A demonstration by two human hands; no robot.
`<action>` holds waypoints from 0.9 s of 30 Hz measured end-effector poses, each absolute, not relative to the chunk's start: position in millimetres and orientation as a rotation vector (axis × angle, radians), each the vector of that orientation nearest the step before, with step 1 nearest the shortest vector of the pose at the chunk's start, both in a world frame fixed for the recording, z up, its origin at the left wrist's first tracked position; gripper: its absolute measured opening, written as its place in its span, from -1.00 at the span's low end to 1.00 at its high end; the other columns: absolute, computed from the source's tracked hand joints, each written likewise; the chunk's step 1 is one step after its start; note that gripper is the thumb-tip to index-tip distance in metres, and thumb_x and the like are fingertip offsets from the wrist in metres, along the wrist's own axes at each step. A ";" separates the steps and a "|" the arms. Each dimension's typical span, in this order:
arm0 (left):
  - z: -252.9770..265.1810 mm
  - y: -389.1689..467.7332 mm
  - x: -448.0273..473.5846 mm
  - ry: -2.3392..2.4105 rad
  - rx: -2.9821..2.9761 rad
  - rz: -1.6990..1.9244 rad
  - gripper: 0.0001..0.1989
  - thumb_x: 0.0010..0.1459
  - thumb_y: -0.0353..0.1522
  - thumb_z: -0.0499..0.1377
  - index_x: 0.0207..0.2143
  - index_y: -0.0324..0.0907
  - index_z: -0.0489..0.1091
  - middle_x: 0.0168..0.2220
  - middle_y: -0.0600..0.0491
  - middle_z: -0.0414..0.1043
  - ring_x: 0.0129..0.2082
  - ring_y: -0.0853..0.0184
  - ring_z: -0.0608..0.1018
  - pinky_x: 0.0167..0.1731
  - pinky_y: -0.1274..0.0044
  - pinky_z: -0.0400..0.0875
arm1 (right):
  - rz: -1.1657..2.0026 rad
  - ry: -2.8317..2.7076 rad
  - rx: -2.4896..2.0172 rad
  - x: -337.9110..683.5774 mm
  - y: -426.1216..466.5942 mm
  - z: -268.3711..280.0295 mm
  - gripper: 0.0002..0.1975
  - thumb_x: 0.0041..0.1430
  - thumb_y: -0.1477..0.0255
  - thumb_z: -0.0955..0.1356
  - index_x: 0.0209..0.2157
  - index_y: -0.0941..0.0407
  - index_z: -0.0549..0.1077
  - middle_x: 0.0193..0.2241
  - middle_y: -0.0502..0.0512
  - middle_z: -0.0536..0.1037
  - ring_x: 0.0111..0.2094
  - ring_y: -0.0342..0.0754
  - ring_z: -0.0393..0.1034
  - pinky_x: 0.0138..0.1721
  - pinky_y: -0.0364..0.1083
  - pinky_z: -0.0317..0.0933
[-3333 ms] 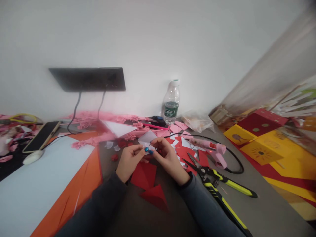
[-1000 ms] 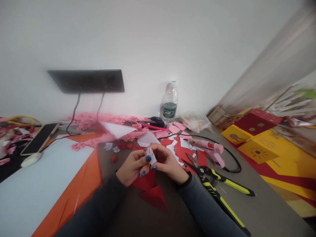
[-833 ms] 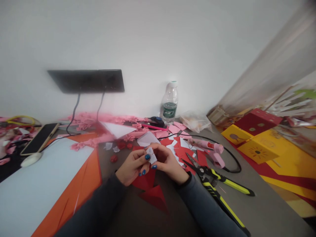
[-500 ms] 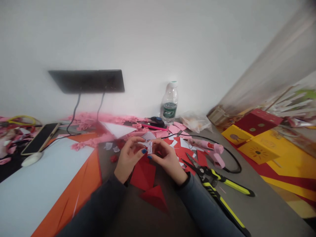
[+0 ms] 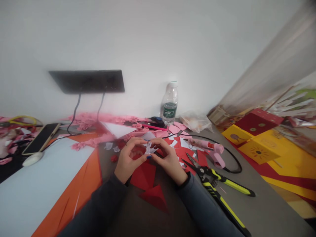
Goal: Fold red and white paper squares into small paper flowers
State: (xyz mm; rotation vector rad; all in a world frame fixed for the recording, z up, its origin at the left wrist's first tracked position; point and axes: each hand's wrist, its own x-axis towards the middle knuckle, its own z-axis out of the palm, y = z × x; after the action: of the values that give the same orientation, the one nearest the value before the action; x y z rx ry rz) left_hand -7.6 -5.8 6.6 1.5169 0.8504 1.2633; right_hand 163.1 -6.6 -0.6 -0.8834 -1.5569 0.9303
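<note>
Between my fingertips is a small folded white paper piece (image 5: 148, 148), its shape partly covered by the fingers. My left hand (image 5: 129, 158) pinches it from the left, and my right hand (image 5: 168, 158) grips it from the right, the thumbs close together below it. Under the hands lie a red paper square (image 5: 143, 176) and a folded red paper triangle (image 5: 155, 196). Just left of my left hand sits a small crumpled red paper bit (image 5: 114, 158). Scraps of red paper (image 5: 181, 153) and white paper lie beyond my right hand.
Open scissors with yellow-black handles (image 5: 209, 174) and a pink glue gun (image 5: 213, 153) with its cable lie at right. A water bottle (image 5: 170, 105) stands by the wall. Left are a phone (image 5: 40, 140), a white sheet (image 5: 46, 177) and orange paper (image 5: 92, 174). Yellow-red boxes (image 5: 259, 144) stand far right.
My left hand's thumb and fingers have shifted slightly toward the right hand, bringing the thumb tips together below the white paper piece. The things on the table stay where they were.
</note>
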 end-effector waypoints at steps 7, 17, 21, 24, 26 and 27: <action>5.4 -1.2 -7.3 0.789 1.511 1.315 -0.90 0.07 -0.40 0.32 -0.43 -0.18 0.44 -0.24 0.03 0.35 -0.13 0.30 0.48 -0.13 0.51 0.44 | 0.989 -1.546 -0.875 162.1 -8.4 1.0 -0.73 0.10 0.28 0.46 -0.16 0.05 0.47 -0.20 0.10 0.51 -0.21 -0.01 0.39 -0.16 -0.04 0.26; 0.8 -0.3 -7.0 0.734 1.433 1.317 -0.88 0.08 -0.41 0.32 -0.28 -0.15 0.49 -0.22 0.04 0.42 -0.14 0.29 0.52 -0.12 0.48 0.46 | 1.087 -1.465 -0.869 163.5 -8.3 -4.9 -0.68 0.09 0.21 0.45 -0.14 0.05 0.50 -0.27 0.09 0.52 -0.31 -0.04 0.37 -0.25 -0.06 0.30; 0.6 -0.5 -7.4 0.733 1.350 1.262 -0.74 0.07 -0.40 0.34 -0.15 -0.14 0.45 -0.17 0.04 0.45 -0.17 0.33 0.54 -0.14 0.52 0.48 | 1.065 -1.450 -0.856 163.0 -6.9 -5.7 -0.68 0.06 0.23 0.47 -0.16 0.06 0.51 -0.29 0.09 0.53 -0.33 -0.05 0.37 -0.26 -0.06 0.30; 0.7 -0.1 -7.7 0.749 1.337 1.240 -0.72 0.06 -0.40 0.34 -0.14 -0.15 0.45 -0.15 0.03 0.46 -0.17 0.33 0.54 -0.15 0.54 0.48 | 1.051 -1.443 -0.865 162.9 -5.9 -6.9 -0.69 0.04 0.25 0.48 -0.17 0.06 0.51 -0.29 0.09 0.54 -0.34 -0.05 0.39 -0.28 -0.06 0.31; 0.7 0.0 -7.9 0.754 1.344 1.240 -0.74 0.07 -0.40 0.33 -0.15 -0.14 0.45 -0.17 0.03 0.45 -0.17 0.33 0.54 -0.15 0.54 0.49 | 1.034 -1.444 -0.872 162.9 -5.4 -7.5 -0.69 0.04 0.26 0.49 -0.18 0.06 0.52 -0.29 0.09 0.54 -0.34 -0.06 0.40 -0.28 -0.06 0.31; 0.7 -0.1 -8.1 0.752 1.356 1.244 -0.74 0.08 -0.39 0.33 -0.15 -0.13 0.45 -0.18 0.04 0.44 -0.17 0.33 0.54 -0.15 0.53 0.49 | 1.020 -1.447 -0.874 163.0 -5.2 -7.7 -0.69 0.04 0.26 0.49 -0.18 0.06 0.52 -0.29 0.08 0.54 -0.35 -0.06 0.40 -0.28 -0.06 0.31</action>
State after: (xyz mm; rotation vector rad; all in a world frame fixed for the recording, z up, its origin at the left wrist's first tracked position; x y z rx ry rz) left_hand -8.1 -0.1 0.7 1.3556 0.7519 1.2438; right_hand 163.0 -5.2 -7.7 -0.8741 -1.4473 1.0201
